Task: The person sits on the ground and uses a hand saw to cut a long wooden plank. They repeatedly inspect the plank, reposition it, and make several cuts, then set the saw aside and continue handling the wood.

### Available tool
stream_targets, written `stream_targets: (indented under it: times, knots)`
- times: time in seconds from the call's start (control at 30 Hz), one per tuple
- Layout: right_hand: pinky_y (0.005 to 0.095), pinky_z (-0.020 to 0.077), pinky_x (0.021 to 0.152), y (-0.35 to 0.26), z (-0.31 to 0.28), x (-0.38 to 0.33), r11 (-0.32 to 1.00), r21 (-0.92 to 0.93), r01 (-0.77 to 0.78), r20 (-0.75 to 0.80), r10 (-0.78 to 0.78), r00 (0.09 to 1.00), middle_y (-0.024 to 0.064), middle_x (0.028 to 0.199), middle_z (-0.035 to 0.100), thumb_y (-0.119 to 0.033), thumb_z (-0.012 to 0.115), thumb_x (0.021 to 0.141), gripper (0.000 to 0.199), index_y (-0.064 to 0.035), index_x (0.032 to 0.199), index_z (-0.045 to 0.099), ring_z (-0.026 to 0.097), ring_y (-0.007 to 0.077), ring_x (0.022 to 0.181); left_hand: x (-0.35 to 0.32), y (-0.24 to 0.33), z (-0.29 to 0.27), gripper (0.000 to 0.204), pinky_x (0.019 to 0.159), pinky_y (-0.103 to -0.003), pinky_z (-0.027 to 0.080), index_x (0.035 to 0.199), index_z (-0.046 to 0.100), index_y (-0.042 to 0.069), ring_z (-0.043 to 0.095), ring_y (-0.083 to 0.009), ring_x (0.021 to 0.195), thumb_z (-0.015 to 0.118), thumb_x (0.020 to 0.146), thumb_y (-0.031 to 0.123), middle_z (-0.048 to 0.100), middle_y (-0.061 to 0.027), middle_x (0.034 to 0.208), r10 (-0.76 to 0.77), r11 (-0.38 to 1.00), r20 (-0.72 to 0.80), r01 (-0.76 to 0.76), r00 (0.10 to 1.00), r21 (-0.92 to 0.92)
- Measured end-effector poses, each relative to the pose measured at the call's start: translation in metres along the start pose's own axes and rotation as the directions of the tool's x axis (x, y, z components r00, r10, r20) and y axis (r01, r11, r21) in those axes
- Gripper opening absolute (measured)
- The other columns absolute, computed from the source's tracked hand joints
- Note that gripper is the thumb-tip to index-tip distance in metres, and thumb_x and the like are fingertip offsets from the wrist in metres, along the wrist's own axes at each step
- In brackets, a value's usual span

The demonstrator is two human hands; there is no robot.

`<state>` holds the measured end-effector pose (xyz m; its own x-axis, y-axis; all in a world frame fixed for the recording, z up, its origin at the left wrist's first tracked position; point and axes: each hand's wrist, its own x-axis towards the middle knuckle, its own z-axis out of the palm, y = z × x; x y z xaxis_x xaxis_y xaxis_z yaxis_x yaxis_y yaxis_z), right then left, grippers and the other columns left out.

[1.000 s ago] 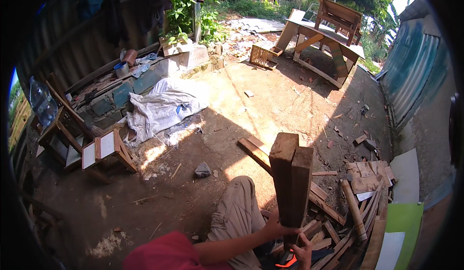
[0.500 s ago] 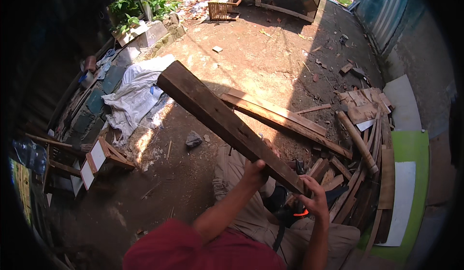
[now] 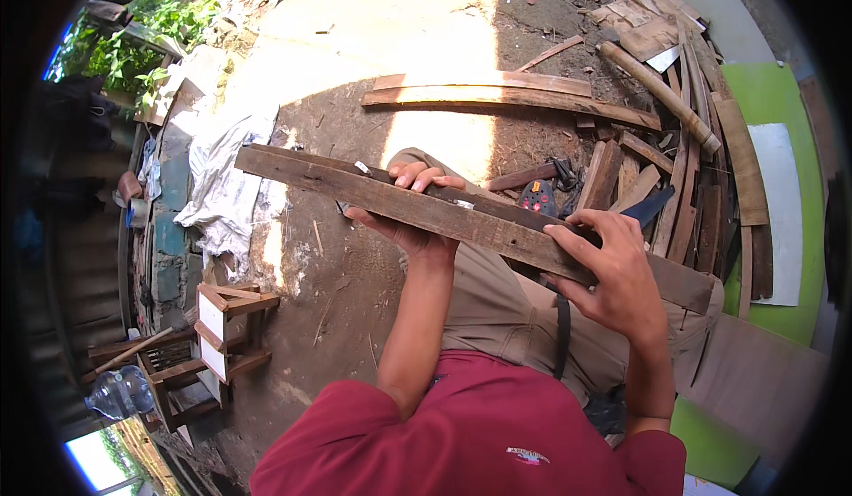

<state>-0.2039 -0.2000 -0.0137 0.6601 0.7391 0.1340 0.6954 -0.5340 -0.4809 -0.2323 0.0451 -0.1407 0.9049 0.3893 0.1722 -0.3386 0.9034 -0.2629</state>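
I hold a long, dark, weathered wooden plank (image 3: 355, 190) level across my lap, running from upper left to lower right. My left hand (image 3: 410, 219) cups it from underneath near its middle, fingers curled over the far edge. My right hand (image 3: 612, 261) grips it nearer the right end, fingers spread over the top face. Small metal bits, maybe nails, stick out of the plank's top edge. My knees in khaki trousers (image 3: 497, 292) lie under the plank.
A heap of scrap boards and slats (image 3: 674, 132) lies on the right, with two long planks (image 3: 497, 92) on the dirt ahead. Green and white panels (image 3: 772, 185) lean at far right. A small wooden stool (image 3: 222, 327), a plastic bottle (image 3: 115, 394) and a crumpled white cloth (image 3: 222, 185) sit left.
The plank went from standing upright in my hands to tilted, and now lies nearly level across my lap. My head has tipped down, with the yard sliding out of view.
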Motion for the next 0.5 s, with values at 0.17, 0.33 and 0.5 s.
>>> stream_targets:
  times: [0.17,0.33,0.5]
  knots:
    - [0.0447,0.0393,0.094,0.002,0.009,-0.012,0.999,0.024,-0.040,0.050,0.039,0.998,0.0121,0.113,0.058,-0.021,0.081,0.072,0.055,-0.0152,0.124,0.063,0.055,0.0313,0.106,-0.010,0.003,-0.018,0.076,0.097,-0.041,0.042,0.108,0.057,0.013,0.059,-0.0108,0.088,0.092,0.054,0.054,0.059,0.0042,0.093,-0.039,0.999,-0.049,0.039,0.998,0.004]
    - [0.0432,0.0399,0.093,0.004,0.017,-0.019,0.996,0.028,-0.085,0.029,0.084,0.996,0.0105,0.113,0.059,-0.017,0.082,0.067,0.057,-0.0133,0.121,0.065,0.056,0.0294,0.106,-0.013,0.000,-0.021,0.080,0.097,-0.040,0.041,0.107,0.057,0.013,0.059,-0.0109,0.088,0.093,0.048,0.056,0.059,0.0046,0.093,-0.066,0.997,-0.067,0.068,0.996,0.021]
    - [0.0429,0.0402,0.092,0.012,0.023,-0.022,0.995,0.044,-0.092,0.030,0.091,0.995,0.0105,0.115,0.058,-0.017,0.082,0.067,0.056,-0.0148,0.120,0.066,0.056,0.0295,0.105,-0.008,0.002,-0.026,0.079,0.097,-0.037,0.040,0.106,0.057,0.014,0.058,-0.0097,0.089,0.093,0.050,0.057,0.059,0.0055,0.092,-0.109,0.994,0.011,0.109,0.994,0.015]
